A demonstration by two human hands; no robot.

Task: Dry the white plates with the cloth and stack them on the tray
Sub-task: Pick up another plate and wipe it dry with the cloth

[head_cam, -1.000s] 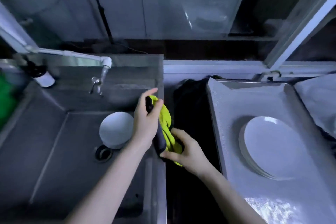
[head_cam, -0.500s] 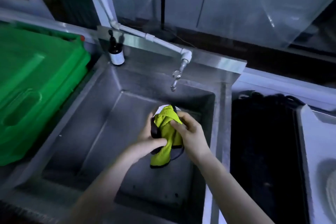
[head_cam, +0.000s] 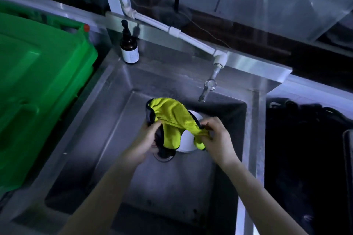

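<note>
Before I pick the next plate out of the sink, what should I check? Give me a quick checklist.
1. Cloth held: left hand and right hand both grip the yellow cloth. Ok.
2. Cloth spread open: bunched between the hands. Not ok.
3. Plate reachable: white plate lies in the sink under the cloth. Ok.
4. Hand free to lift: neither is. Not ok.
5. Tap off: no stream visible. Ok.
6. Space on tray: tray not in view. Cannot tell.

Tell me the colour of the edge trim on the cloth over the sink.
Dark, nearly black, edging the yellow-green cloth; clearest in the head view.
</note>
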